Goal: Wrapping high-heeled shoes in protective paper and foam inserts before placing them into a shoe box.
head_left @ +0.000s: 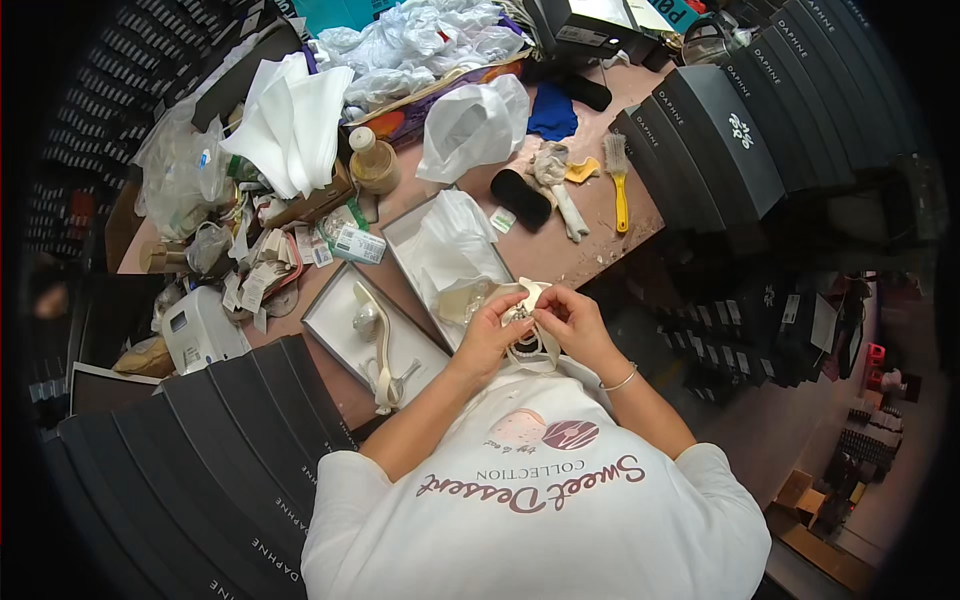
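Two hands pinching: your L hand (486,336) has thumb & fingertips nearly together on a cream strap (529,288), your R hand (578,326) same from the other side. It's approx. centre frame, just above your shirt (540,530). Fingertips cover its middle; the beaded bits are too small to read, and can't tell what the dark patch in the loop is. Dark boxes (200,440) L & R run off into the black rim. Table (560,252) has bare room beyond your R hand, toward the brush (620,195). L side's tight: open box (404,264) w/ tissue (455,240) just past your L hand, shallow box (330,318) w/ cream shoe (382,350) by your forearm. Strap's upper end points away from you, loop toward you; long axis roughly fore-aft.
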The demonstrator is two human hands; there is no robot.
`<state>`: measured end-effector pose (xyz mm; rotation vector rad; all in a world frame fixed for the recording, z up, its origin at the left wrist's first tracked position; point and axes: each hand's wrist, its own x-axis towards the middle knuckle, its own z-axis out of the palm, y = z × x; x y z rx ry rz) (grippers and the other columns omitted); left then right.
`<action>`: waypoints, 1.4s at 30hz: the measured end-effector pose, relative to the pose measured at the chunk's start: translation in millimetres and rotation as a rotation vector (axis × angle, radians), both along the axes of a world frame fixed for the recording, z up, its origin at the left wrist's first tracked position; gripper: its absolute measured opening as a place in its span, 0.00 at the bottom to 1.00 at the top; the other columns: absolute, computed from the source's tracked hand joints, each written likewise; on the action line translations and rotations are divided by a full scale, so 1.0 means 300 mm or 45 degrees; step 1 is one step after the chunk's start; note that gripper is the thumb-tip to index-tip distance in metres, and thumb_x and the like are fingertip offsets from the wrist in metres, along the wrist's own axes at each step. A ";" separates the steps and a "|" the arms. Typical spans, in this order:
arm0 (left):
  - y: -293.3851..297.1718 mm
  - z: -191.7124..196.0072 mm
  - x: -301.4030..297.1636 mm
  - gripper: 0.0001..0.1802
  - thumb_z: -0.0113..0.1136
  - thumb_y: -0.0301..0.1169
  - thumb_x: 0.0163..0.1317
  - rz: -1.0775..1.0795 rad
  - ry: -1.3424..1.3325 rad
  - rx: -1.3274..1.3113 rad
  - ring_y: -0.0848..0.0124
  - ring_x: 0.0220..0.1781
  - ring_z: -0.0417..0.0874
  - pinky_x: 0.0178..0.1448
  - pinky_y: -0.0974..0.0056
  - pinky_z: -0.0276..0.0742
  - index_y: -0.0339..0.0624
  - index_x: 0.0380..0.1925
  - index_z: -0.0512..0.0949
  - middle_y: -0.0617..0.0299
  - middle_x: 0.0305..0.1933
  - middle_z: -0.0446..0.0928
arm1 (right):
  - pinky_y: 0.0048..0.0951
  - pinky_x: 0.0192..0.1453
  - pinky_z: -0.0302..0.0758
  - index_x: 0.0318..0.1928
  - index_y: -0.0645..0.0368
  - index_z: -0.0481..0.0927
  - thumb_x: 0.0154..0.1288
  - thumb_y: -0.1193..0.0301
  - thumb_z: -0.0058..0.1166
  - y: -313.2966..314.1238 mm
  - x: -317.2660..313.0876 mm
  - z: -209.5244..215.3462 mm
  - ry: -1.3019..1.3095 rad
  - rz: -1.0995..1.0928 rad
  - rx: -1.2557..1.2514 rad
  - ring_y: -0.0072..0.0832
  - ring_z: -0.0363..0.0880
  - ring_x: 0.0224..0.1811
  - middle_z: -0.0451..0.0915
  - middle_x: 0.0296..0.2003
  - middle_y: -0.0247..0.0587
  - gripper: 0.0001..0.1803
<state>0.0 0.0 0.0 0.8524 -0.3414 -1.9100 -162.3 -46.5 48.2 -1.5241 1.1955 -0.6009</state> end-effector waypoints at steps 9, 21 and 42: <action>-0.042 -0.036 -0.014 0.20 0.59 0.21 0.61 0.116 -0.062 -0.048 0.77 0.41 0.80 0.47 0.72 0.78 0.33 0.53 0.71 0.61 0.44 0.78 | 0.19 0.34 0.71 0.39 0.65 0.76 0.59 0.76 0.61 -0.113 -0.014 -0.027 -0.226 0.015 0.386 0.15 0.71 0.29 0.75 0.29 0.30 0.09; -0.005 -0.025 -0.025 0.20 0.57 0.20 0.61 0.101 -0.140 0.142 0.78 0.43 0.79 0.49 0.72 0.76 0.33 0.54 0.72 0.62 0.44 0.78 | 0.39 0.51 0.74 0.45 0.69 0.78 0.48 0.65 0.68 -1.312 0.032 -0.515 0.292 -0.411 -0.622 0.46 0.81 0.45 0.81 0.41 0.57 0.26; -0.006 -0.048 -0.031 0.21 0.57 0.22 0.59 0.051 -0.095 0.031 0.75 0.45 0.79 0.50 0.70 0.76 0.32 0.55 0.72 0.59 0.45 0.79 | 0.55 0.66 0.58 0.39 0.60 0.82 0.52 0.72 0.58 -0.368 0.959 -0.244 0.822 1.676 -1.102 0.42 0.75 0.51 0.78 0.45 0.47 0.12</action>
